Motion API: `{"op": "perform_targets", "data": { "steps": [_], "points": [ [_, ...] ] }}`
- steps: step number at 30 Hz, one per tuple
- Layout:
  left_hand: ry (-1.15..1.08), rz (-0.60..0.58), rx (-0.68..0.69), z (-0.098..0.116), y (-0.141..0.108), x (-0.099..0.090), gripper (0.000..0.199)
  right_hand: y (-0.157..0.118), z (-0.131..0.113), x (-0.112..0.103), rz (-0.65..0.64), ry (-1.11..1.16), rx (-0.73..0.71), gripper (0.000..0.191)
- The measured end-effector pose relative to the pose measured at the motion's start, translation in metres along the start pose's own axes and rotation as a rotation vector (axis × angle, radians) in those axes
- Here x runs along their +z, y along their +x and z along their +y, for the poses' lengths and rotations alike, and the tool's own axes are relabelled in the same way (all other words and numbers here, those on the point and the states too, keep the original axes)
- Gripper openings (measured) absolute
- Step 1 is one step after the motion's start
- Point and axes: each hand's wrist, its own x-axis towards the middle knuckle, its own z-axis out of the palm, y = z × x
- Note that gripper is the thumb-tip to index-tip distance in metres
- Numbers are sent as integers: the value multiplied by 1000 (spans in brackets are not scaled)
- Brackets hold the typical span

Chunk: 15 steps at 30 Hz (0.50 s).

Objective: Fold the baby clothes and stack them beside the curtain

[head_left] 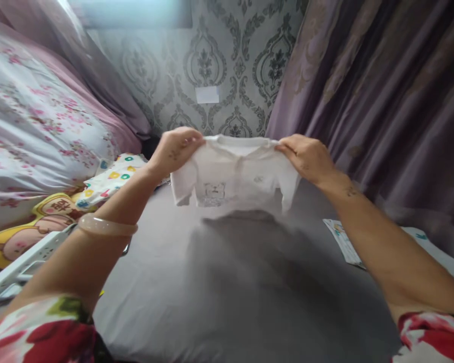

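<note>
A small white long-sleeved baby shirt [234,174] hangs stretched out between my hands, above a grey bed sheet [159,292]. Its front faces me, with a square bear print low on one side and a small mark on the other. My left hand [177,148] pinches the shoulder on the left, thumb and fingers closed on the cloth. At the opposite shoulder, my right hand [306,156] grips the fabric the same way. The lower edge of the shirt is blurred, and a dark shadow lies on the sheet below it.
To the left are a patterned cloth [115,176], yellow cartoon cushions [53,222] and a white rack [34,252]. Flat printed packets [344,242] lie by my right forearm, with a white item [435,252] beyond. Purple curtains [355,91] and a patterned wall [238,75] bound the bed.
</note>
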Motion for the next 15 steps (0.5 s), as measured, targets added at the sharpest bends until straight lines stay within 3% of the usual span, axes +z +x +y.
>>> {"op": "perform_targets", "data": {
  "steps": [5, 9, 15],
  "points": [
    [-162, -37, -98, -14, 10, 8, 24, 8, 4, -6, -45, -1, 54, 40],
    [-225, 47, -144, -19, 12, 13, 26, 10, 18, -2, 5, 92, 104, 37],
    [-141, -58, -122, -26, 13, 27, 27, 9, 28, 14, -60, 115, 90, 32]
  ]
}}
